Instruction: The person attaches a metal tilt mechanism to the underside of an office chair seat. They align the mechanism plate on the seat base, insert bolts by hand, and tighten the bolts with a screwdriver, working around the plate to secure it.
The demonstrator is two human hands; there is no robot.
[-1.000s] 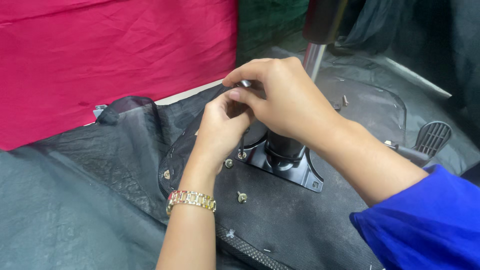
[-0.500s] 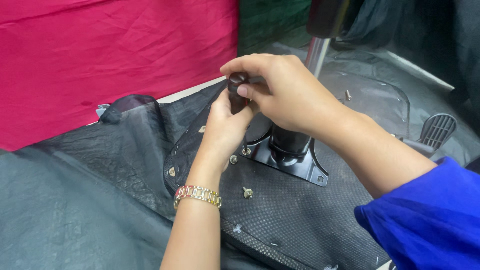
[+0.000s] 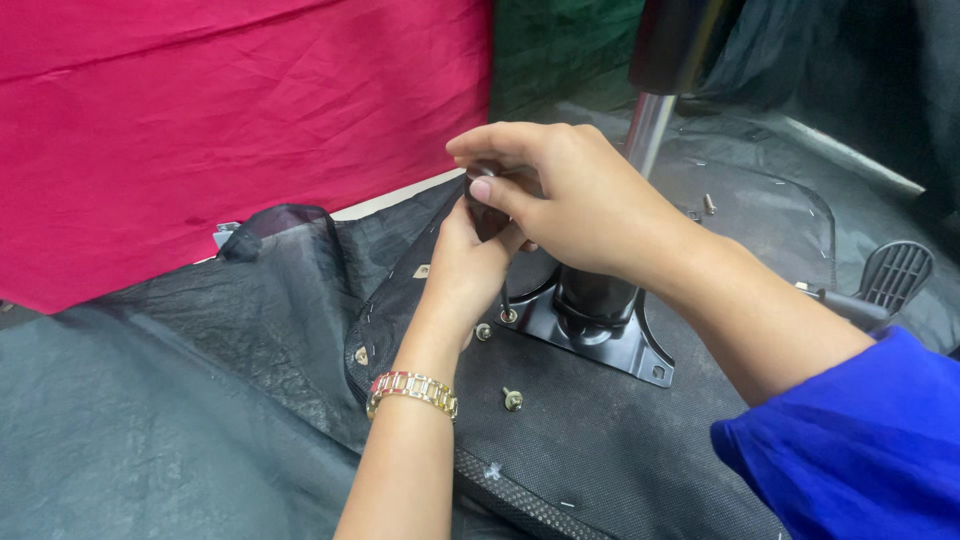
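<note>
Hands (image 3: 520, 230) still at black tool (image 3: 487, 205)

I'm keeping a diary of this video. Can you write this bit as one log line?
left hand: grips small dark tool | right hand: pinches tool top | tool over plate bolt hole | loose bolt on seat base

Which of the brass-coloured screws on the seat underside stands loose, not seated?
The brass-coloured screw standing head-down on the black fabric seat underside, nearest the gold bracelet. The other screws sit flush against the fabric or the black metal plate.
</note>
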